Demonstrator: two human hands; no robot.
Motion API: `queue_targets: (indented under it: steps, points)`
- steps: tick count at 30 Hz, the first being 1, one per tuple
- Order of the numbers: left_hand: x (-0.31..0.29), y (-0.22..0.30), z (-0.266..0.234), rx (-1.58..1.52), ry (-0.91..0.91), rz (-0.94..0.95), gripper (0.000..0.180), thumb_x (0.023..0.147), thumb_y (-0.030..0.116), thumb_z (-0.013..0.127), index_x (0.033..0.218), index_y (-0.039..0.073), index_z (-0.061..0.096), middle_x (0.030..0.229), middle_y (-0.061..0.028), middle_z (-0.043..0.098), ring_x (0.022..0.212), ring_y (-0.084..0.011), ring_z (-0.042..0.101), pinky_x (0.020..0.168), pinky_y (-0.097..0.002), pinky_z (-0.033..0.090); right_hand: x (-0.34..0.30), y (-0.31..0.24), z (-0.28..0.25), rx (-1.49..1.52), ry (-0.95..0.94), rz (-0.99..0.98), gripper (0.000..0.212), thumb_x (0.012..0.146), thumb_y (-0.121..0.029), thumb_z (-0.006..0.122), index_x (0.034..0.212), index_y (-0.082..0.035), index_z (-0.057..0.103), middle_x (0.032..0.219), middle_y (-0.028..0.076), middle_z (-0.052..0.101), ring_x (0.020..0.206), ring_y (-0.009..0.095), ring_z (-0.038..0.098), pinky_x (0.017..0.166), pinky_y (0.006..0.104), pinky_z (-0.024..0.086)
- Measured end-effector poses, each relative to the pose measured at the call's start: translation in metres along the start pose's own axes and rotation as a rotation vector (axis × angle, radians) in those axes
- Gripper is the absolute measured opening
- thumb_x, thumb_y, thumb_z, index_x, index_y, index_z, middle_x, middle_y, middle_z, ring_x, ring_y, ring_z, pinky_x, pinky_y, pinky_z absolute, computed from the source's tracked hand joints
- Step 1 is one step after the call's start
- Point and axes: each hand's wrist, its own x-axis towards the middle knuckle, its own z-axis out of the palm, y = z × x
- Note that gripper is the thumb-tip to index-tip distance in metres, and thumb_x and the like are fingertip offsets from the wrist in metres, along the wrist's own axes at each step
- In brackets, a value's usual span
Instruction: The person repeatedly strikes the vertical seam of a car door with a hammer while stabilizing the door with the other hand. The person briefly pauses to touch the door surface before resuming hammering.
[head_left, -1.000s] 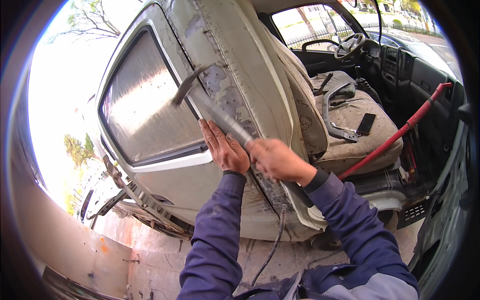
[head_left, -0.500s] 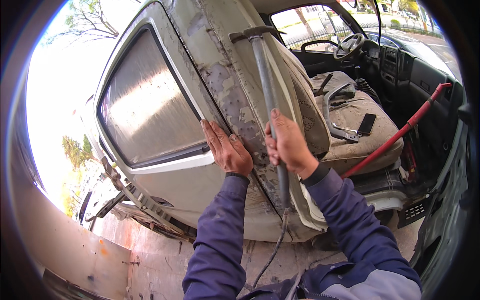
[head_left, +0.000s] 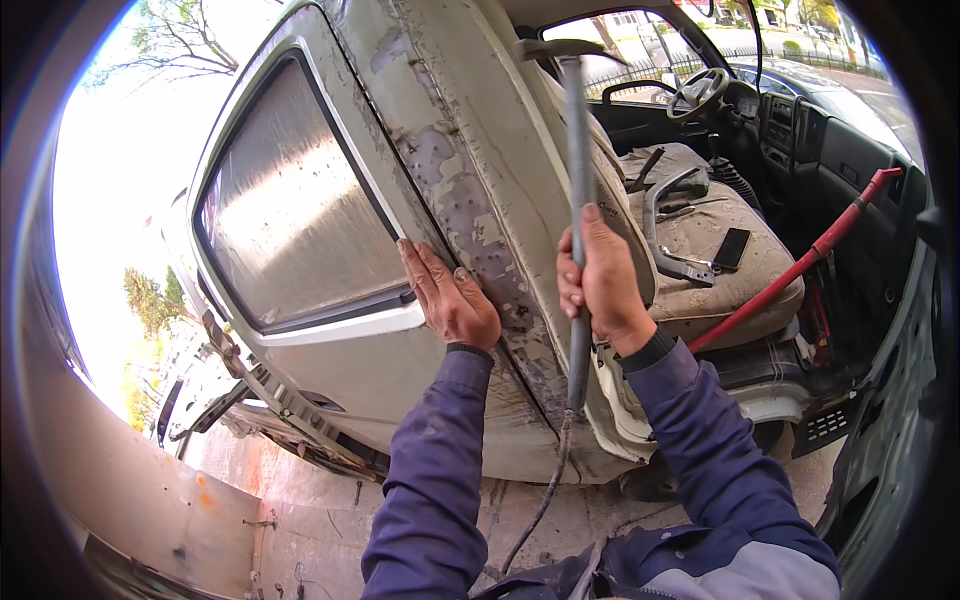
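Where the far-left part of the cab side begins, you've got the window, dusty, dark seal around the glass. Light-painted side panel sits below it, on the near side.

Next, your left hand: open, palm down on the bodywork, fingers together and pointing far-left, fingertips at the window frame's near right corner. Nothing in its grip.

Just right of that hand, the dark seam runs from far-left to near-right. Alongside it, the strip of flaking paint shows patchy grey and small dark spots.

Further right is your hammer. Head at the far end, slim and curved, over the far end of the seat back; handle runs toward you. Head is clear of the flaking strip. Your right hand is closed around the handle's nearer half, thumb lying along it. Dark cord drops from about the handle's near end toward the floor; can't tell if they're joined.

Right of that, the seat cushion carries a curved metal bar and a black phone. Steering wheel is beyond. Red bar slants across at right, near end beside your right sleeve.
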Motion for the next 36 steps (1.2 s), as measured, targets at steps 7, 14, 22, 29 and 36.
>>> queue_targets:
  steps: [7, 14, 22, 29, 36]
  points:
    - [0.0, 0.0, -0.001, 0.001, -0.001, 0.005, 0.066, 0.112, 0.018, 0.045, 0.17, -0.011, 0.033, 0.18, -0.0314, 0.027, 0.167, -0.0484, 0.03, 0.136, -0.0513, 0.026, -0.005, 0.005, -0.001, -0.085, -0.374, 0.132, 0.053, 0.118, -0.058, 0.049, 0.098, -0.008, 0.052, 0.067, -0.002, 0.046, 0.046, 0.008, 0.043, 0.04, 0.0305, 0.042]
    - [0.0, 0.0, -0.001, -0.005, 0.003, 0.009, 0.066, 0.112, 0.018, 0.045, 0.17, -0.011, 0.033, 0.181, -0.0311, 0.026, 0.167, -0.0485, 0.029, 0.136, -0.0511, 0.026, -0.009, 0.008, 0.004, 0.205, 0.0, -0.209, 0.055, 0.118, -0.06, 0.048, 0.1, -0.008, 0.053, 0.067, -0.001, 0.046, 0.046, 0.008, 0.043, 0.04, 0.0294, 0.041]
    - [0.0, -0.001, 0.001, 0.011, -0.002, 0.005, 0.066, 0.112, 0.019, 0.044, 0.17, -0.012, 0.033, 0.18, -0.0314, 0.027, 0.166, -0.0489, 0.03, 0.136, -0.0516, 0.026, -0.008, -0.001, 0.007, -0.055, -0.039, 0.0, 0.056, 0.116, -0.062, 0.051, 0.097, -0.009, 0.054, 0.066, -0.002, 0.046, 0.045, 0.008, 0.043, 0.039, 0.0279, 0.04]
    - [0.0, -0.001, 0.001, -0.004, 0.015, 0.007, 0.066, 0.112, 0.019, 0.043, 0.169, -0.012, 0.034, 0.18, -0.0316, 0.027, 0.166, -0.0488, 0.03, 0.136, -0.0515, 0.027, -0.002, 0.005, 0.01, -0.124, -0.366, 0.082, 0.055, 0.116, -0.06, 0.052, 0.098, -0.008, 0.053, 0.067, -0.002, 0.046, 0.046, 0.009, 0.045, 0.039, 0.0295, 0.042]
    - [0.0, -0.001, 0.0, -0.012, 0.014, 0.01, 0.066, 0.113, 0.021, 0.042, 0.169, -0.013, 0.034, 0.18, -0.0316, 0.027, 0.167, -0.0485, 0.029, 0.136, -0.0517, 0.026, 0.006, -0.004, 0.014, 0.14, 0.051, -0.202, 0.058, 0.116, -0.064, 0.049, 0.101, -0.008, 0.052, 0.068, -0.002, 0.045, 0.046, 0.01, 0.043, 0.04, 0.0305, 0.041]
